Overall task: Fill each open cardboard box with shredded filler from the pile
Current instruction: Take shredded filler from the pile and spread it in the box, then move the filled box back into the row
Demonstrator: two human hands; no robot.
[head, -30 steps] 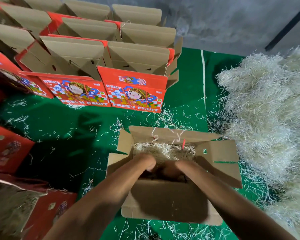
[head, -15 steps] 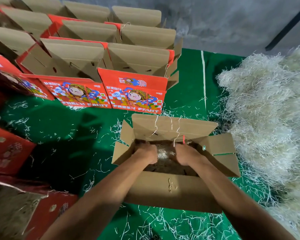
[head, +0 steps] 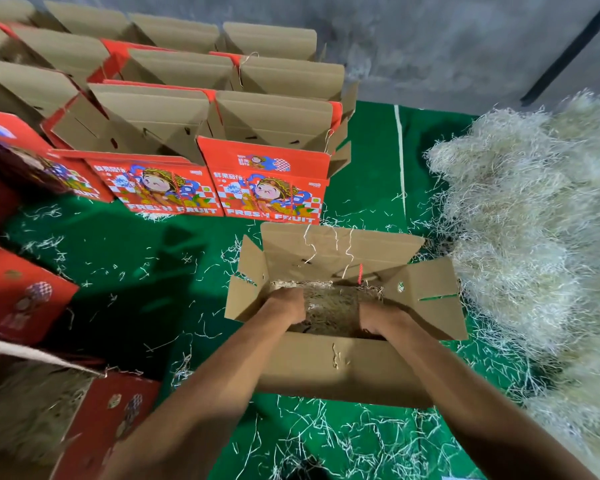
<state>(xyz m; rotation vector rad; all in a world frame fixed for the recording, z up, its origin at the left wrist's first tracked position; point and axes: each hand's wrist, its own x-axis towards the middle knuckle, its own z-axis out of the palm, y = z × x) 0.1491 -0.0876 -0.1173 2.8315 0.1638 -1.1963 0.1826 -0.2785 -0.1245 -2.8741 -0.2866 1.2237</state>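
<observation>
The open box (head: 340, 365) sits in the lower middle of the frame on the green floor mat (head: 125, 258). Its long side runs left to right, and its mouth points up. It is plain brown cardboard inside, with four flaps spread out. A few pale strands hang on the back flap, and a short red cord stands near the back wall.

Inside lies a bed of pale shredded filler (head: 329, 306). The left hand (head: 286, 303) and the right hand (head: 374, 318) both reach into the box, one at each end, and press on the filler. The fingers are hidden down in the box, so I cannot tell how either grip is set.

The big filler pile (head: 541, 237) fills the right side of the frame. Rows of red fruit boxes (head: 267, 188) stand at the upper left.

Half a second ago the hands were closer together near the middle. Now they are spread apart, and more filler shows between them.
</observation>
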